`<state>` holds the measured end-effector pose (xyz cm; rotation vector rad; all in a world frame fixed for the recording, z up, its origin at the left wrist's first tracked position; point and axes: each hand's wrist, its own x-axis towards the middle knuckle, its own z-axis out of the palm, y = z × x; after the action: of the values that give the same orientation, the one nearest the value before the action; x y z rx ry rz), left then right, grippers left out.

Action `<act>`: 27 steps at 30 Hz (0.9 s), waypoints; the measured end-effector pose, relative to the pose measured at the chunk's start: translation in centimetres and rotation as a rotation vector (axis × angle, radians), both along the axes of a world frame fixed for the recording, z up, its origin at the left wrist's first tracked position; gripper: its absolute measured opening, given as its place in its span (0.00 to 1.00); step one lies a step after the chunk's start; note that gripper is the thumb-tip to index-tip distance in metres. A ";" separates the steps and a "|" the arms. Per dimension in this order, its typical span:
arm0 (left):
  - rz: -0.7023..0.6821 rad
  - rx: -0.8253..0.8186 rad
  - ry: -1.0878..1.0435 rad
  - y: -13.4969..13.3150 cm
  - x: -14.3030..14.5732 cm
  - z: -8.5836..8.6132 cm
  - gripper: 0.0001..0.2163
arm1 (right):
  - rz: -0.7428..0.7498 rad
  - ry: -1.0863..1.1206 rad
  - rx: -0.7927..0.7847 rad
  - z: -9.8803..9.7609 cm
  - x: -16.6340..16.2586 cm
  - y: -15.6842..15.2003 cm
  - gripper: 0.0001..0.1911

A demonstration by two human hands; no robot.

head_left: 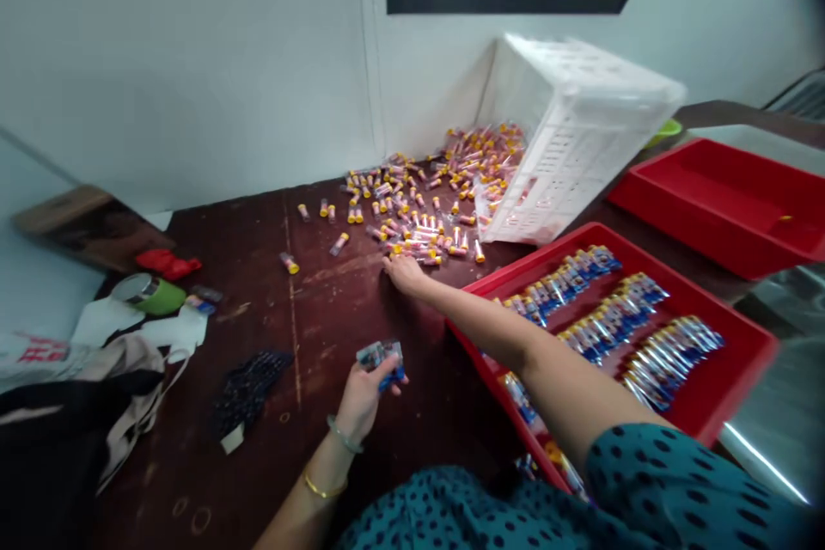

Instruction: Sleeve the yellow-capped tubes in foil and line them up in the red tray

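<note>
Low in the middle, my left hand [364,395] grips a small clear-and-blue plastic packet [388,361] between thumb and fingers. My right hand [406,275] reaches forward to the near edge of a pile of small clear tubes with yellow caps and pink contents [422,236]. Its fingertips are down among the closest tubes; they are small and blurred, so whether they grip one is unclear. To the right, under my right arm, a red tray [741,378] holds rows of blue-and-clear packets [674,361] with yellow bits in them.
A white perforated crate [547,163] lies tipped on its side behind the pile. Another red tray [728,198] stands at the far right. Leftward on the dark table [335,301] are a green cup [158,295], a dark patterned cloth [251,391], a cardboard box [90,223] and a bag [129,395].
</note>
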<state>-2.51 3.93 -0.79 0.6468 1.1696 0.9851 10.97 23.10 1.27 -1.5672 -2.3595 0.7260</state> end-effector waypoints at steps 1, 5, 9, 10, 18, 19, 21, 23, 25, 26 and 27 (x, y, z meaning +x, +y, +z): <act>0.039 0.015 0.020 0.1 -0.7 0.1 0.16 | 0.034 0.015 -0.032 -0.2 -0.1 -0.4 0.11; 0.099 0.030 0.012 0.2 -2.2 0.0 0.15 | 0.204 0.158 -0.178 -0.1 1.4 -4.2 0.10; 0.109 0.060 -0.014 -0.1 -0.9 -0.1 0.15 | 0.297 0.465 -0.297 0.7 3.3 -9.8 0.12; 0.102 0.059 -0.031 -0.2 -0.4 -0.1 0.16 | 0.270 0.505 -0.316 1.0 3.7 -11.0 0.14; -0.237 0.049 -0.118 -1.1 1.5 0.9 0.14 | 0.153 0.495 -0.329 3.0 6.9 -14.8 0.15; -0.245 0.056 -0.101 -1.2 1.7 0.8 0.13 | 0.134 0.500 -0.302 3.2 7.4 -14.9 0.14; -0.226 0.076 -0.057 -1.4 1.9 0.5 0.13 | 0.083 0.531 -0.241 3.4 8.5 -14.9 0.15; -0.198 0.104 -0.010 -1.6 2.1 0.1 0.12 | 0.042 0.580 -0.196 3.5 9.8 -14.7 0.18; -0.187 0.136 0.028 -1.7 2.2 -0.3 0.10 | 0.000 0.630 -0.160 3.8 11.1 -14.6 0.17; -0.187 0.155 0.043 -1.7 2.3 -0.4 0.10 | -0.034 0.663 -0.146 3.9 11.6 -14.7 0.16; -0.186 0.172 0.055 -1.7 2.3 -0.5 0.11 | -0.076 0.708 -0.148 4.1 12.1 -14.7 0.15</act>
<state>-0.16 2.27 -1.32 0.9087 1.0581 0.9203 23.02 8.36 5.35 -1.1655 -1.7475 1.2155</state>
